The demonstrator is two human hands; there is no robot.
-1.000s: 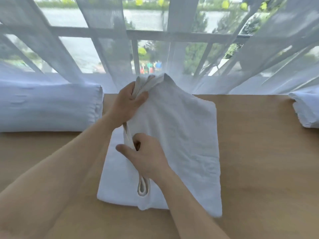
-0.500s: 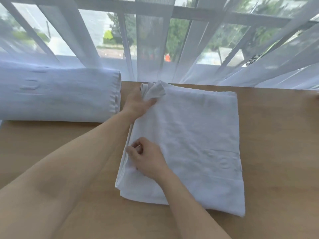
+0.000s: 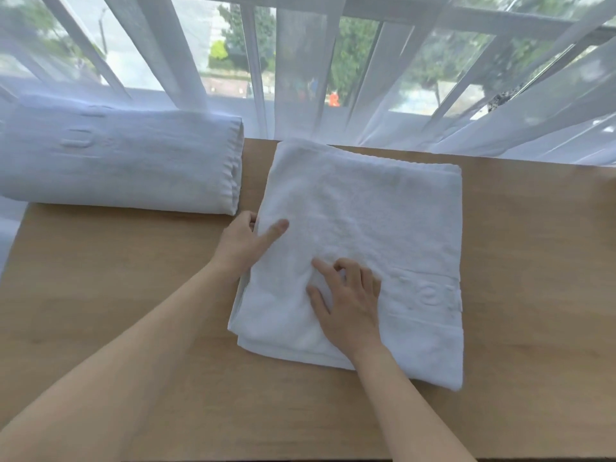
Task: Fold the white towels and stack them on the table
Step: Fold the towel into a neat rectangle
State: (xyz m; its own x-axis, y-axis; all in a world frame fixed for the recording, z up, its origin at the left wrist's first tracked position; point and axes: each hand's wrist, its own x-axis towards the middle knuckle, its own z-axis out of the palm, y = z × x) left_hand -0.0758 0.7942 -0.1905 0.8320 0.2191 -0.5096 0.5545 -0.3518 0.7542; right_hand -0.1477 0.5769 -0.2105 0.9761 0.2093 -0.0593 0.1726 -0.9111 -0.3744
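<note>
Resting flat on folded towel (image 3: 366, 208), right hand (image 3: 350, 301), left hand (image 3: 243, 241) gripping its left edge

Soft daylight pours through the sheer curtain (image 3: 300, 78) along the far edge of the table (image 3: 533, 295), flooding the scene evenly and leaving only faint shadows beneath the folded towel (image 3: 366, 211) at its near edge. The white fabric verges on overexposure, its embossed band barely legible. Trees outside are hazy behind the curtain. Wide-angle distortion fans the window bars outward toward both upper corners; overall sharpness is slightly soft.
</note>
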